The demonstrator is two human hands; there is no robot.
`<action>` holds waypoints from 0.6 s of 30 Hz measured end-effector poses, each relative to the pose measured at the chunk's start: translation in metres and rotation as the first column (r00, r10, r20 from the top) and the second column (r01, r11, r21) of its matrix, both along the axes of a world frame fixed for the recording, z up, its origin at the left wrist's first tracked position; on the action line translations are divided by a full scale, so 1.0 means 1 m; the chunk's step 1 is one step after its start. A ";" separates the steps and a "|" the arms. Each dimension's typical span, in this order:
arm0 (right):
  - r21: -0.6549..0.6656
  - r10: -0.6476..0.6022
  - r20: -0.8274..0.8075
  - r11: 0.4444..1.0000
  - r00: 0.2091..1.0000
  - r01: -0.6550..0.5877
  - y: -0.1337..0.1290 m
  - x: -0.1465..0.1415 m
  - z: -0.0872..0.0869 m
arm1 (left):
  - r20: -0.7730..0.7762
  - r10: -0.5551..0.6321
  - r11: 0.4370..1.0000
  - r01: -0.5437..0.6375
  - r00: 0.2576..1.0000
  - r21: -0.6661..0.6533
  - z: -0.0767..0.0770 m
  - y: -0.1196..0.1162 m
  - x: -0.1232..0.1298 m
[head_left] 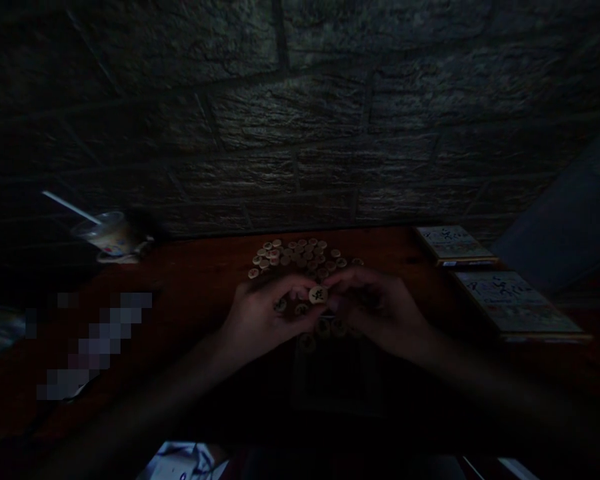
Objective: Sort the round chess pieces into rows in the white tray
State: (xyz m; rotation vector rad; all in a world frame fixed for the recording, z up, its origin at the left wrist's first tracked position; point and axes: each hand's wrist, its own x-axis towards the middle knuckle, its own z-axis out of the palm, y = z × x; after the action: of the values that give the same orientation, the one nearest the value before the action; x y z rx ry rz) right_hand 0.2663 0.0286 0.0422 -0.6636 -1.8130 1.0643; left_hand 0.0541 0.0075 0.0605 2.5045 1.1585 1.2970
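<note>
A dim place for sitting and playing, perhaps a café or a home; which one is unclear. A rough stone-block wall point(290, 133) rises behind a wooden desk point(205, 260) bearing a drink cup point(111, 237) with a straw point(73, 207), round game pieces point(335, 253) and two flat boxes point(517, 303).

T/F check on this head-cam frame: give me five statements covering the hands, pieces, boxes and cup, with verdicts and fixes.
1. The left hand holds a xiangqi piece at its fingertips. True.
2. That piece's marked face is turned away from the camera. False: its dark character faces the camera.
3. The loose pieces beyond the hands form one tall stack. False: they lie spread over the table.
4. Two flat boxes lie to the right of the right hand. True.
5. The drink cup has no straw. False: a pale straw sticks out.
</note>
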 end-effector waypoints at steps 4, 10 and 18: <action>-0.078 -0.014 -0.070 0.997 0.997 0.008 0.004 -0.004 0.002 | -0.099 -0.080 0.991 0.089 0.992 0.100 0.011 0.005 0.002; -0.198 0.075 0.170 0.979 0.983 -0.040 -0.001 0.003 0.011 | -0.029 -0.068 0.990 0.071 0.997 0.121 0.004 0.029 -0.010; -0.250 0.165 0.552 0.968 0.817 -0.027 -0.014 0.013 0.019 | -0.027 -0.098 0.988 0.100 0.995 0.120 -0.023 0.026 -0.020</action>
State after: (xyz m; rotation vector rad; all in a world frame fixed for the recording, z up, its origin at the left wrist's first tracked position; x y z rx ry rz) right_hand 0.2791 0.0141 0.0615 -1.1391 -2.2693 1.2472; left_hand 0.0336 0.0338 0.0377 2.6292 0.9730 1.3569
